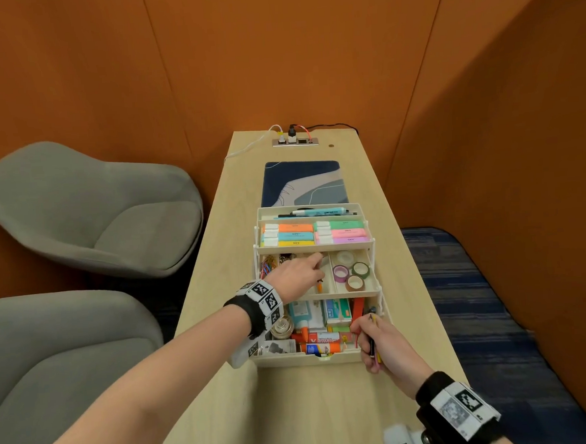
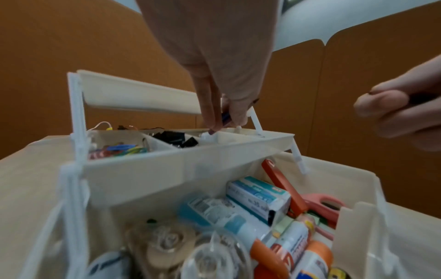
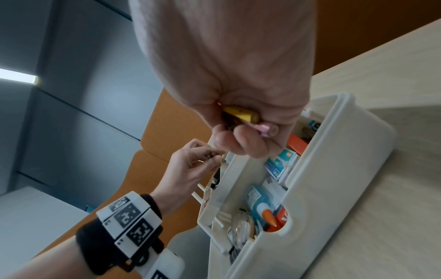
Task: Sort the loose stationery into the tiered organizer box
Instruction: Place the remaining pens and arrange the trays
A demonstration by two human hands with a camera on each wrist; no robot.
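The cream tiered organizer box (image 1: 327, 358) stands open on the wooden table. Its top tiers hold pens (image 1: 318, 212) and highlighters (image 1: 314, 234). My left hand (image 1: 313, 267) reaches into the third tier's middle compartment; in the left wrist view my left hand (image 2: 219, 120) pinches a small dark blue item (image 2: 225, 117) just above a divider. What this item is cannot be told. My right hand (image 1: 367, 334) hovers at the box's front right corner, gripping a bundle of pens (image 3: 241, 115), one yellow, one pink and one black. The bottom tier holds glue (image 1: 321, 348), staple boxes and red scissors (image 2: 317, 203).
Washi tape rolls (image 1: 351, 275) fill the third tier's right compartment; coloured paper clips (image 2: 119, 149) and black binder clips (image 2: 176, 138) lie to the left. A blue mouse mat (image 1: 303, 183) and a socket strip (image 1: 295, 141) are behind the box. Grey chairs (image 1: 88, 213) stand to the left.
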